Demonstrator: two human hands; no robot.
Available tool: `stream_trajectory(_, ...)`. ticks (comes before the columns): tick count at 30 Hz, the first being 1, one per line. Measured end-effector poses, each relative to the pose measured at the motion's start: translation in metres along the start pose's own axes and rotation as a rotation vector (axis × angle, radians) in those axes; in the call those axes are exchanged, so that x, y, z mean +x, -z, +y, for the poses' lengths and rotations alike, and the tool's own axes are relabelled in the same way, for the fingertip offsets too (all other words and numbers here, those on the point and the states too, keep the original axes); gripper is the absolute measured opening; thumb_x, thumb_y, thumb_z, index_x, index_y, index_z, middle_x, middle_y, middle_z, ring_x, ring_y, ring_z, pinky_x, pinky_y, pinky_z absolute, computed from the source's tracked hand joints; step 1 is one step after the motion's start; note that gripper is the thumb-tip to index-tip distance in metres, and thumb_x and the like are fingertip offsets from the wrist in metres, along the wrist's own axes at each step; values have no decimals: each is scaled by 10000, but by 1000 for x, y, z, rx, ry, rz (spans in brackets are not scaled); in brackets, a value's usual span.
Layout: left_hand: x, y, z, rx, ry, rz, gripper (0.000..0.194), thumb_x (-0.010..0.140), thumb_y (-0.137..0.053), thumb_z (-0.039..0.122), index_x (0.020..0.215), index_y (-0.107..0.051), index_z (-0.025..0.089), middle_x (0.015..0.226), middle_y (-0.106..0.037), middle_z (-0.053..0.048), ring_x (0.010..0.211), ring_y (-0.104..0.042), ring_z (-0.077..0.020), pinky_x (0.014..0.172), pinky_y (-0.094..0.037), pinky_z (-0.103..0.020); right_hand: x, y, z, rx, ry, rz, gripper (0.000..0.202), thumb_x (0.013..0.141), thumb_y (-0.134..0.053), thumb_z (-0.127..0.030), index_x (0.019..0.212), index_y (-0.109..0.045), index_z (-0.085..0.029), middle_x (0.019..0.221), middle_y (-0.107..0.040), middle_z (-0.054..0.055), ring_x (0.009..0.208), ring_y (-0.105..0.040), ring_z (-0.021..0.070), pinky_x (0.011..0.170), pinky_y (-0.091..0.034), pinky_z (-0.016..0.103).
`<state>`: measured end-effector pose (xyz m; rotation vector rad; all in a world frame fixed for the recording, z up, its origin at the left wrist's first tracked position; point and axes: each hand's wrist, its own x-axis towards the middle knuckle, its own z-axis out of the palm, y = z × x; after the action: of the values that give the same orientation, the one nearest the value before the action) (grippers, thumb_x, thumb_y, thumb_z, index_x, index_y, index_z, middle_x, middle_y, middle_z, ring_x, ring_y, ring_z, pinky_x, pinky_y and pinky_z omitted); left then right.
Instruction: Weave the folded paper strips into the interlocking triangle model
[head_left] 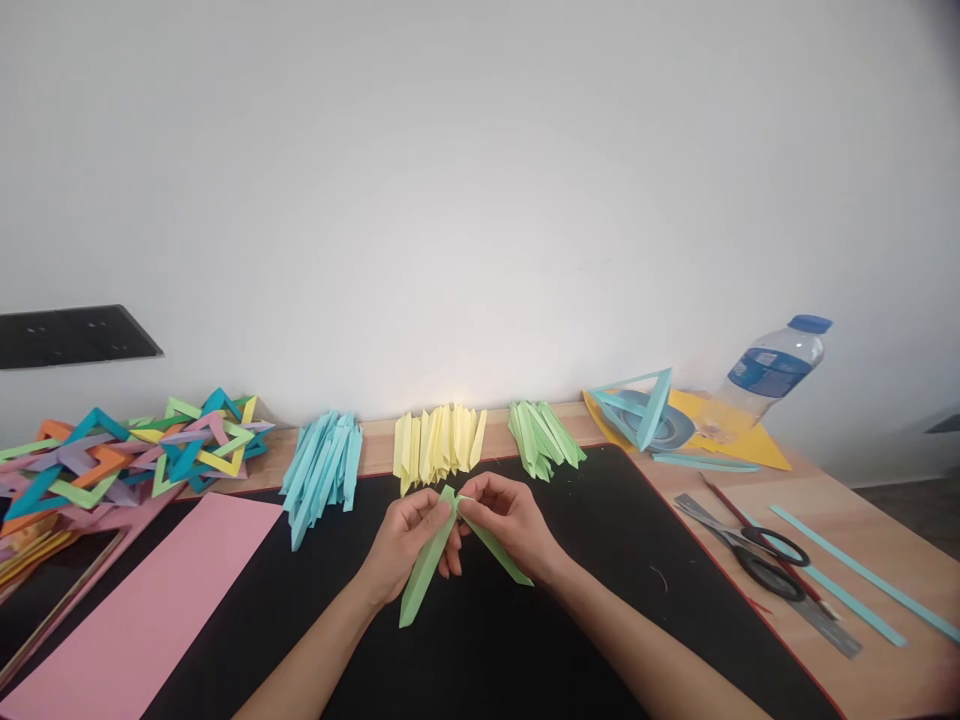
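Over the black mat, my left hand (409,535) pinches a folded green paper strip (424,580) that slants down toward me. My right hand (510,520) grips another green paper strip (499,548), which angles down to the right. The upper ends of both strips meet between my fingertips; whether they are joined there I cannot tell. Beyond my hands lie a bunch of yellow folded strips (439,440), a bunch of green folded strips (544,438) on the right, and blue folded strips (322,465) on the left.
A pink paper sheet (157,605) and a pile of multicoloured folded paper stars (180,440) are at left. To the right lie scissors (757,560), a steel ruler (829,628), a pencil (739,510), blue paper strips (874,570), a tape roll (675,428) and a water bottle (776,370).
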<state>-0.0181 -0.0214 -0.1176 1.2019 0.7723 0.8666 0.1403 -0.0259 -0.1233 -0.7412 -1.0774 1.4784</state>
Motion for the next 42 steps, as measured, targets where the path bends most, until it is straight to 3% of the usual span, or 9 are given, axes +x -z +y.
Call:
stream_trajectory(9, -1, 0, 2, 102, -35, 46, 276, 840, -594, 374, 730, -582, 121, 601, -634, -20, 455, -612, -127, 423, -467, -208, 2, 5, 5, 11, -24, 4, 251, 679, -767, -308, 726, -581, -145, 619, -582, -32, 573, -567, 103, 580, -455, 240)
stream_trajectory(16, 0, -1, 0, 144, -60, 105, 285, 825, -612, 379, 688, -580, 132, 563, -634, -14, 436, -591, -119, 427, -463, -209, 2, 3, 1, 10, -55, 19, 287, 648, -783, -348, 679, -573, -154, 598, -576, -40, 538, -564, 97, 545, -505, 238)
stream_trajectory(25, 0, 0, 2, 138, -30, 102, 314, 827, -604, 404, 662, -560, 140, 474, -587, 9, 390, -549, -105, 415, -442, -203, 3, 4, 1, 51, -73, 16, 245, 651, -775, -336, 722, -632, -150, 635, -586, -37, 561, -570, 93, 547, -544, 239)
stream_trajectory(42, 0, 3, 6, 260, -24, 96, 328, 817, -609, 400, 620, -542, 147, 562, -615, 6, 406, -564, -106, 428, -413, -203, 4, 7, 5, -3, -116, 88, 248, 629, -781, -335, 732, -652, -150, 589, -634, -28, 511, -609, 114, 525, -478, 233)
